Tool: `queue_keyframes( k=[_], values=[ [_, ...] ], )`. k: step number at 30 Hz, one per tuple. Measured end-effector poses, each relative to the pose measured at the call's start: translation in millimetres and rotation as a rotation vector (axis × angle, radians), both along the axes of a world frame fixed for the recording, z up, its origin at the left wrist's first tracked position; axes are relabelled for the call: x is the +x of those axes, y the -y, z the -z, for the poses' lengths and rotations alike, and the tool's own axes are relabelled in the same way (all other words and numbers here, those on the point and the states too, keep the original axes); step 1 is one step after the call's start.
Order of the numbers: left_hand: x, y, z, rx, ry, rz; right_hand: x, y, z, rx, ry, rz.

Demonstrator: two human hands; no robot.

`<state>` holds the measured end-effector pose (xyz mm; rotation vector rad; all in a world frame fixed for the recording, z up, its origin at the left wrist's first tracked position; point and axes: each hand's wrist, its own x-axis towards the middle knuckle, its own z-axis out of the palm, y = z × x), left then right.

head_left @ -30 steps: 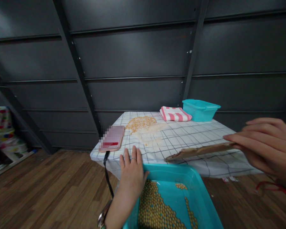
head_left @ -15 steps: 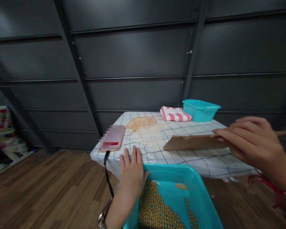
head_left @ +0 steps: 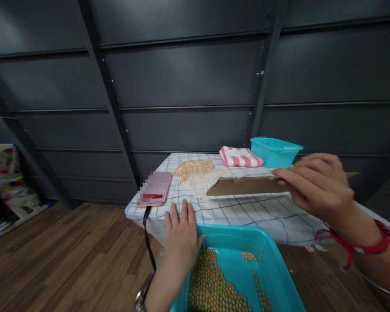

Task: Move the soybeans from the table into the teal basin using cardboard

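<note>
My left hand point(head_left: 183, 236) rests with fingers spread at the table's front edge, its thumb side against the rim of a turquoise tub point(head_left: 247, 229). Inside the tub lie many round tan beans point(head_left: 211, 277). My right hand point(head_left: 321, 186) pinches a strip of brown cardboard point(head_left: 247, 185), which stands on its long edge over the table. Left of the cardboard's tip, a pale spread of fine grains point(head_left: 208, 180) and a heap of yellow corn-like kernels point(head_left: 191, 169) lie on the checked tablecloth point(head_left: 175, 212).
A pink phone point(head_left: 155, 188) with a black strap lies at the table's left edge. At the back are a folded pink-and-white striped towel point(head_left: 240, 157) and a smaller turquoise basket point(head_left: 274, 151). A dark panelled wall point(head_left: 188, 78) rises behind; wooden floor point(head_left: 94, 251) shows at left.
My right hand has moved left and slightly up with the cardboard, bringing its tip closer to the pale grains. My left hand stays in place at the tub's rim.
</note>
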<state>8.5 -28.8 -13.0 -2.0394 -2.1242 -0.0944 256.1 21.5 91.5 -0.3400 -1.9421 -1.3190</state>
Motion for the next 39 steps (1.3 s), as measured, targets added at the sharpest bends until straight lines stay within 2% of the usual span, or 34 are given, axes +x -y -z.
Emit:
queue_keyframes(
  k=[6, 12, 28, 39],
  values=[
    [-2.1, -0.7, 0.1, 0.011, 0.004, 0.010, -30.6, -12.1, 1.5, -0.004, 0.046, 0.015],
    [-4.1, -0.4, -0.6, -0.016, 0.013, 0.006, -39.5, -10.1, -2.4, -0.018, 0.109, 0.004],
    [-4.1, 0.2, 1.3, 0.000, -0.005, 0.015, -25.6, 5.1, -0.6, -0.086, 0.110, -0.097],
    [-4.1, -0.6, 1.6, 0.001, 0.010, 0.011, -14.2, 10.7, -1.4, -0.099, 0.116, -0.100]
  ],
)
